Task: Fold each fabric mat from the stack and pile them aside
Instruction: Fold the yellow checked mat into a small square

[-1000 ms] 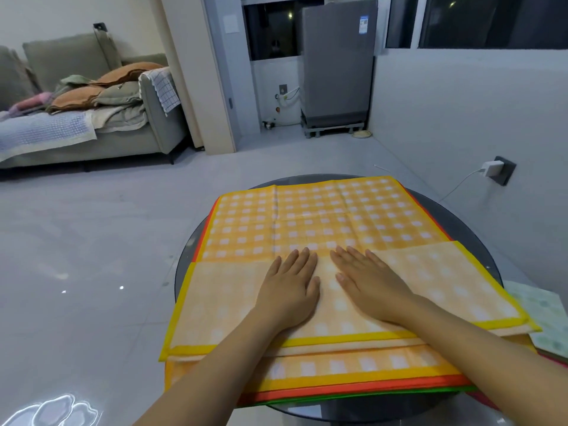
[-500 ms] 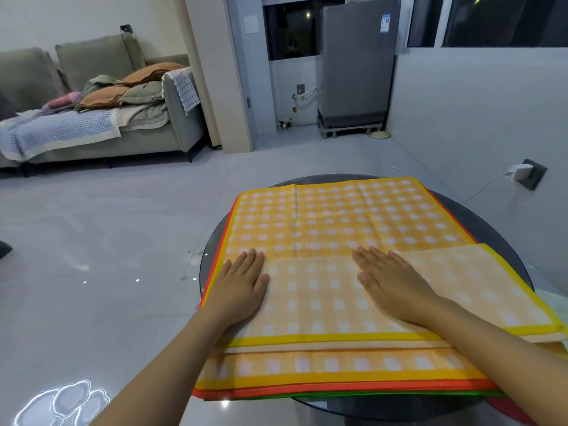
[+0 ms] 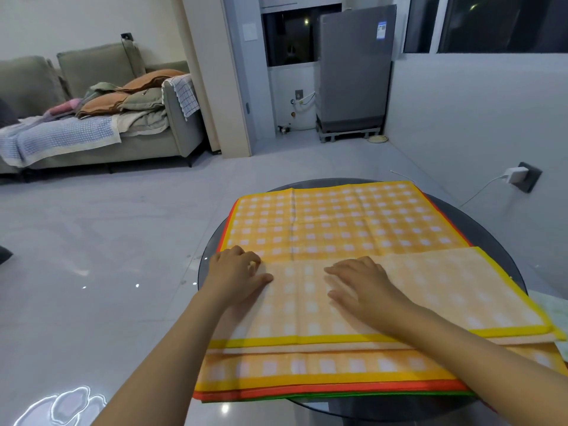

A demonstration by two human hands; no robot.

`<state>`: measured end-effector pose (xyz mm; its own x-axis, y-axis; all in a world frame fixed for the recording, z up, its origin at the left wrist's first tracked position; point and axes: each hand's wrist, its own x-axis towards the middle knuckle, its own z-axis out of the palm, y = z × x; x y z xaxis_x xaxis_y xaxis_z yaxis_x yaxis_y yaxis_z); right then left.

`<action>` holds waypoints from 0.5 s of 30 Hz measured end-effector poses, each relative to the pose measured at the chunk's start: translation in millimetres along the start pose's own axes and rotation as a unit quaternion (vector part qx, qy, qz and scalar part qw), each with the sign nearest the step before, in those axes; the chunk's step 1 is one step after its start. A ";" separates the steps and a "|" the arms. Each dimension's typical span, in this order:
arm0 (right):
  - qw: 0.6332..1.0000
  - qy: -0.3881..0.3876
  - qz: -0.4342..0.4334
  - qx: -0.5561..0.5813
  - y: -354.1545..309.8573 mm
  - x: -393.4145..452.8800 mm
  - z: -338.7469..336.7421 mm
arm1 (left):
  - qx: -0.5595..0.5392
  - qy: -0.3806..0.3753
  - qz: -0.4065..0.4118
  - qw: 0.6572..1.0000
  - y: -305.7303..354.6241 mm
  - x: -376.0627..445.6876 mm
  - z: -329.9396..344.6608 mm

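A stack of checked fabric mats [image 3: 338, 222] lies on a round dark glass table [image 3: 498, 232], with orange and green edges showing at its near side. The top yellow mat [image 3: 445, 290] is folded in half, pale underside up, over the near half of the stack. My left hand [image 3: 236, 273] is at the folded mat's far left corner, fingers curled at its edge and thumb on top. My right hand [image 3: 361, 287] rests on the middle of the folded mat, fingers slightly bent.
A pale green cloth [image 3: 553, 312] shows at the table's right edge. A grey wall with a plugged-in charger [image 3: 516, 175] stands close on the right. Glossy tiled floor lies to the left; a sofa [image 3: 92, 124] with heaped laundry stands far left.
My left hand has slid leftwards along the fold to the mat's left corner and its fingers have curled there. My right hand has stayed near the middle, its fingers bending a little.
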<state>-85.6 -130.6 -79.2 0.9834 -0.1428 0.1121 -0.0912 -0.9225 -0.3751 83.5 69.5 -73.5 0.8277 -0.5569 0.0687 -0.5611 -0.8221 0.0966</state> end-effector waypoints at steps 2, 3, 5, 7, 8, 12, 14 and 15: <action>0.998 -0.009 -0.015 0.064 -12.8 -6.6 5.2 | 0.000 -0.006 -0.017 1.000 -8.6 1.5 -2.1; 0.996 -0.018 -0.017 0.082 -17.5 -8.8 8.0 | -0.008 -0.008 -0.021 1.000 -11.7 1.9 -2.2; 0.996 -0.031 -0.016 0.077 -23.2 -10.6 12.7 | -0.029 -0.008 -0.026 0.999 -16.2 3.2 -1.2; 0.998 -0.040 -0.009 0.043 -27.3 -10.2 16.0 | -0.038 -0.011 -0.041 0.998 -19.1 4.7 -0.3; 0.999 -0.045 -0.008 0.023 -28.9 -9.8 17.4 | -0.039 -0.015 -0.050 0.998 -20.3 5.2 -0.3; 0.997 -0.068 -0.014 -0.033 -31.0 -9.2 19.0 | -0.052 -0.011 -0.061 0.997 -23.5 4.8 -4.2; 0.996 -0.074 -0.011 -0.038 -31.1 -9.2 18.4 | -0.073 -0.004 -0.060 0.996 -25.3 3.3 -7.5; 0.996 -0.077 -0.009 -0.040 -31.5 -9.0 18.3 | -0.079 -0.004 -0.064 0.995 -26.8 2.9 -9.0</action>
<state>-88.8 -93.7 -85.3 0.9969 -0.0747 -0.0256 -0.0790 -0.9510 -0.2988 101.0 91.0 -67.0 0.8922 -0.4500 0.0377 -0.4437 -0.8580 0.2586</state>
